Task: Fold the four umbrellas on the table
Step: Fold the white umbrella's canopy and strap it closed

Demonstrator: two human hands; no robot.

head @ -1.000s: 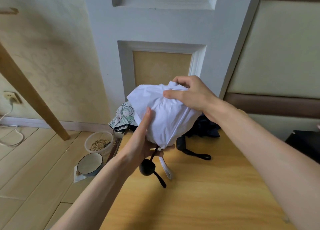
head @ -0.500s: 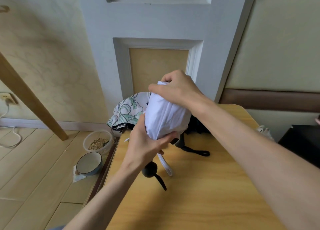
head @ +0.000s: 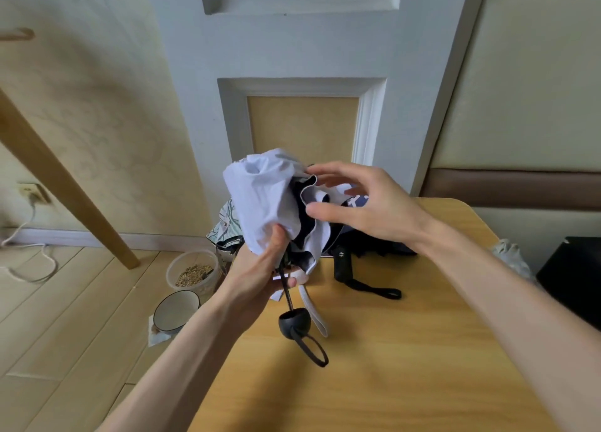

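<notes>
The step in hand looks like gathering the canopy into pleats. The left grip (head: 260,269) is closed round bunched fabric low on the shaft, holding the white umbrella (head: 263,197) upright above the counter (head: 406,350) (its round black handle (head: 294,324) dangles below). The right grip (head: 367,203), fingers spread and holding nothing, is at the loose dark-lined folds. These probably need tucking flat next, then wrapping.
</notes>
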